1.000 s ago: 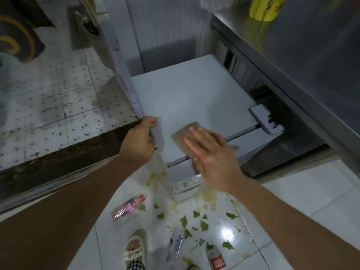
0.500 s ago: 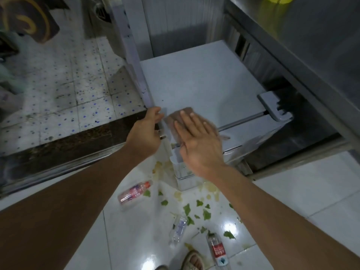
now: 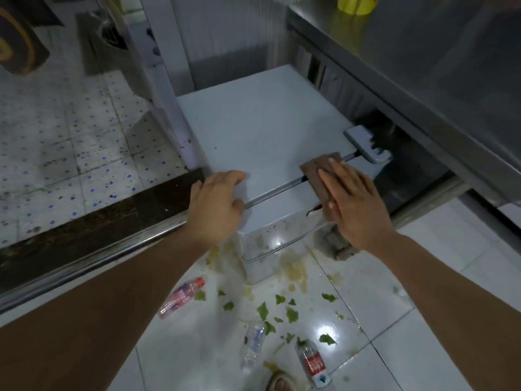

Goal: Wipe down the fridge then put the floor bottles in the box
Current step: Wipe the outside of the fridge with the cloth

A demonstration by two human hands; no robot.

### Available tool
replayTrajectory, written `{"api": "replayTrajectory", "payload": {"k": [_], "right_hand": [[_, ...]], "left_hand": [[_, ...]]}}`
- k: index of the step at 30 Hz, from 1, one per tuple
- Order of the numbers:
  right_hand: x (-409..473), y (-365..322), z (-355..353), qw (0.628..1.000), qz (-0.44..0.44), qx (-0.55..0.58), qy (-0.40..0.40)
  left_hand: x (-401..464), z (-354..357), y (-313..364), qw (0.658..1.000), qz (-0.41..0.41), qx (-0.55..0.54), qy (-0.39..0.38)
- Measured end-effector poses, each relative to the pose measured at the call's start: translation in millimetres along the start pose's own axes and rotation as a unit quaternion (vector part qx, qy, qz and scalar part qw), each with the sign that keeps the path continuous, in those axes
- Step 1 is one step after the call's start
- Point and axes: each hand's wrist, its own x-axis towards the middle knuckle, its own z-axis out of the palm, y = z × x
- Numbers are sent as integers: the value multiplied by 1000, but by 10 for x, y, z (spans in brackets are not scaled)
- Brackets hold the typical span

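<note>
At 6 o'clock, nearest, the toe of a sandal (image 3: 279, 383) on the white floor (image 3: 423, 320). Just right of it, at 5 o'clock, a clear bottle with a red label (image 3: 311, 362), white lettering on it too blurred to read. Beside that, a crushed clear bottle (image 3: 253, 344) with a blue and white label, also unreadable. Further out at 7 o'clock, a pink bottle (image 3: 181, 297) with a red cap, lying on its side, its print not legible. All three on the tiles, apart from each other, among scattered green leaf scraps (image 3: 291, 314) and yellowish stains (image 3: 293, 270).

Past these, at the centre, the small white fridge (image 3: 253, 131), its front spattered. Left hand (image 3: 215, 206) grasping the near left corner of the fridge top, fingers curled over the edge, thumb down the side. Right hand (image 3: 352, 204) flat and spread, fingers straight, pressing a brown cloth (image 3: 318, 170) against the top's front edge at 3 o'clock, over the door seam, near the grey hinge (image 3: 366, 145).

Farthest, at 1 o'clock, a steel counter (image 3: 423, 66) with a yellow container (image 3: 356, 4) cut off at the frame edge, no writing visible. At 10 o'clock, a speckled tile floor (image 3: 70, 136).
</note>
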Motion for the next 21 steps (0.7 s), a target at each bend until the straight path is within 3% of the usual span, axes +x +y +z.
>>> {"api": "replayTrajectory", "payload": {"k": [5,11,14,19,21], "right_hand": [[77,-113,-36,991,127,22,-16],[-63,-750,64,993,-19,111,19],[4,-384,83,997,-70,37,21],[173,520,62,999,10,-47,-5],[223,744,56,999,0,-54,-5]], "left_hand": [[25,168,151,997,4,72,-21],[124,357,346,994,-37,102,-14],[130,438,375,994,-48,101,14],[64,562,416,991,-82,98,50],[61,599,449,988,-91,106,66]]}}
